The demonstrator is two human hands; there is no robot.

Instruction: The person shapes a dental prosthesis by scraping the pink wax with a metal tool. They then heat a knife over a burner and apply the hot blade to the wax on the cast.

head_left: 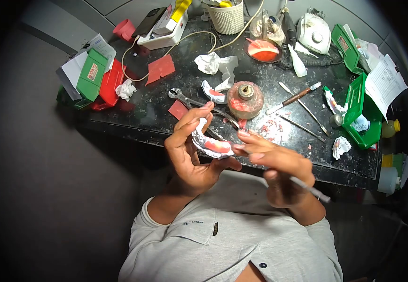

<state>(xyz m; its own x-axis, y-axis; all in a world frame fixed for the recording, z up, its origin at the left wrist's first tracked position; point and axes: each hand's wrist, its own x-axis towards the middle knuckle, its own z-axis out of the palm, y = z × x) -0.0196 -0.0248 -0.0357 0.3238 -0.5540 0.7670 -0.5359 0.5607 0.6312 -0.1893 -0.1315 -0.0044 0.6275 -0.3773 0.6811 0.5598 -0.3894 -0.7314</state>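
Observation:
My left hand (190, 157) holds a white plaster dental cast (207, 143) with pink wax on its front part, thumb below and fingers behind. Beside the cast's right end is my right hand (281, 169), its fingertips at or very near the wax. A thin metal tool (311, 189) is gripped in that hand, its handle sticking out at the lower right. Just beyond the hands a round glass burner (245, 100) stands on the dark bench (133, 115), and a second small cast (213, 92) with pink wax lies to its left.
Pliers (199, 103), carving tools (293, 98) and wax scraps surround the burner. Green boxes (357, 113) stand at the right, green and red boxes (92, 73) at the left. A white basket (226, 18), a dish of red wax (263, 50) and a cable (185, 36) are behind.

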